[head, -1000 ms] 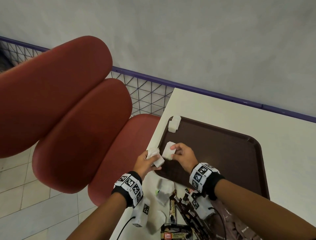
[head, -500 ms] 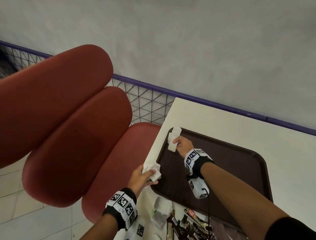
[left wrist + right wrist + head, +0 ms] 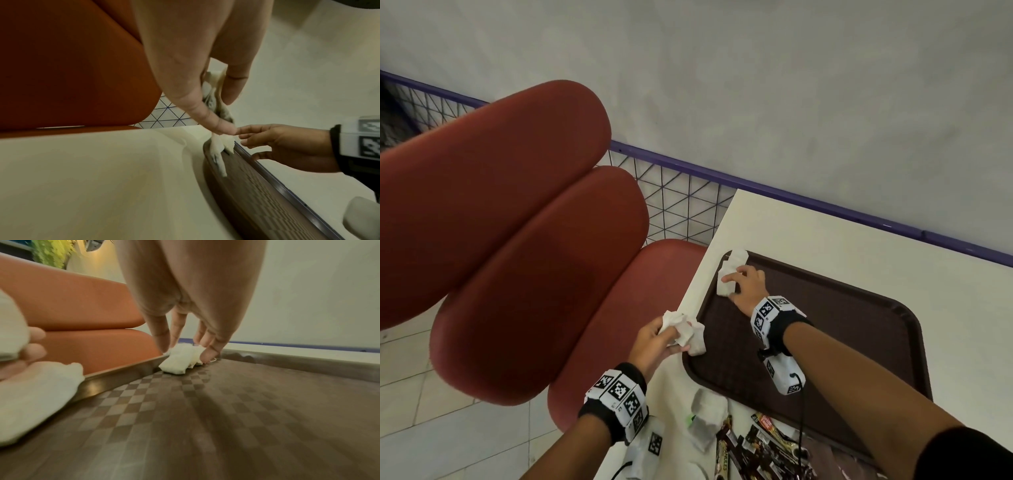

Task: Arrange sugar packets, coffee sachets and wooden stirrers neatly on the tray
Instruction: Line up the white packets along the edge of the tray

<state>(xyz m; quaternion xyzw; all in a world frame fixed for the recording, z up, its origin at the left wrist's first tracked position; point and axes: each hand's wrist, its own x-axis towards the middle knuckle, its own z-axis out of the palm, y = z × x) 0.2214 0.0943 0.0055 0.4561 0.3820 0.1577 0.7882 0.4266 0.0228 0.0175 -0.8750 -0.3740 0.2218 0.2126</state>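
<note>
A dark brown tray (image 3: 859, 342) lies on the white table (image 3: 808, 236). My right hand (image 3: 739, 282) is at the tray's far left corner. Its fairly straight fingertips (image 3: 208, 353) touch a white sugar packet (image 3: 723, 291) that lies flat on the tray. A second packet (image 3: 738, 255) sits just beyond it in the corner. My left hand (image 3: 664, 339) hovers at the tray's left rim and grips a bunch of white sugar packets (image 3: 688, 330), pinched between thumb and fingers (image 3: 213, 97). Both placed packets (image 3: 176, 363) rest against the rim.
Dark coffee sachets (image 3: 756, 445) and more white packets (image 3: 705, 414) lie loose on the table near me. The table's left edge runs beside red padded seats (image 3: 517, 257). A purple-railed wire fence (image 3: 681, 198) stands behind.
My right hand took a packet from the left hand's bunch, carried it to the tray's far left corner and laid it by the other packet. The left hand stayed at the rim.
</note>
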